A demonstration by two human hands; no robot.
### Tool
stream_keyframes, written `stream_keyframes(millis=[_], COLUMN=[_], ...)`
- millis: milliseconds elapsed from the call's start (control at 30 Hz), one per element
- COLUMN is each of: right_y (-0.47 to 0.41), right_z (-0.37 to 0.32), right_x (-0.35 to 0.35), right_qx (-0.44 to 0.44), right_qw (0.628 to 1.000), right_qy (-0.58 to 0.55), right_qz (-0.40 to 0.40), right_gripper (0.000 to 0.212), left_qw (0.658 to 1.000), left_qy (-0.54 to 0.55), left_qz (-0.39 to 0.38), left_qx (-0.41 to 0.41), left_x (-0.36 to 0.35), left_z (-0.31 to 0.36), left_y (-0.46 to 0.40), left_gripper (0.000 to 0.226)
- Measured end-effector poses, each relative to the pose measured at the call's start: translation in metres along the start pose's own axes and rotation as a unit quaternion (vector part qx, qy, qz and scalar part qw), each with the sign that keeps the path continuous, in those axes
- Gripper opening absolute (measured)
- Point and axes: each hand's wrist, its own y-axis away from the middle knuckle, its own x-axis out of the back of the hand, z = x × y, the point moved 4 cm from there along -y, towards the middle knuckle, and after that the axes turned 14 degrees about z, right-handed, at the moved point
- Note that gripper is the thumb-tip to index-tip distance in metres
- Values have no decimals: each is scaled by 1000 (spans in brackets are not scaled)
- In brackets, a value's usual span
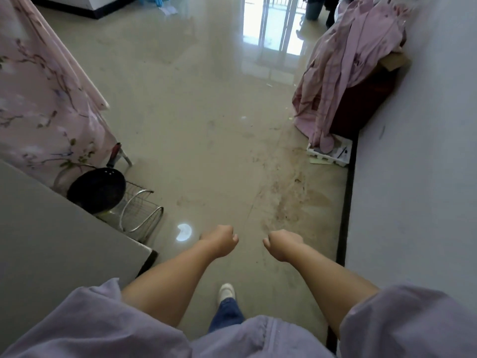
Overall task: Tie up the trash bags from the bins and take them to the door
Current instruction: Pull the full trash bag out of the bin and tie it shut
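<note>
My left hand (221,240) and my right hand (281,242) hang out in front of me over the tiled floor, both curled into loose fists with nothing in them. They sit side by side, a small gap apart. A grey-blue bin (313,7) stands far away at the top right, near the bright balcony door (273,24). No trash bag shows anywhere in view.
A grey cabinet (51,241) juts in at left, with a black pan (96,189) on a wire rack (140,213) beside it. A floral curtain (38,99) hangs at left. Pink bedding (346,68) drapes over dark furniture by the right wall. Dirty stains (289,202) mark the floor.
</note>
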Motion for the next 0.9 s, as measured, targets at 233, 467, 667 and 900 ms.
stream_keyframes(millis=[233, 467, 667, 900], right_y=[-99, -214, -329, -462], right_z=[-1, 25, 63, 72], right_x=[76, 127, 188, 264], right_qx=[-9, 6, 55, 116], right_qw=[999, 999, 998, 993], right_qy=[-33, -32, -15, 8], right_qz=[32, 32, 37, 5], right_gripper=[44, 39, 41, 43], left_qw=[1000, 1000, 997, 987], left_qy=[-15, -11, 37, 73], left_qz=[16, 13, 26, 68], left_qx=[11, 18, 57, 127], left_x=[64, 102, 136, 195], left_z=[-10, 11, 40, 45], left_y=[-109, -217, -323, -425], left_gripper=[36, 35, 34, 36])
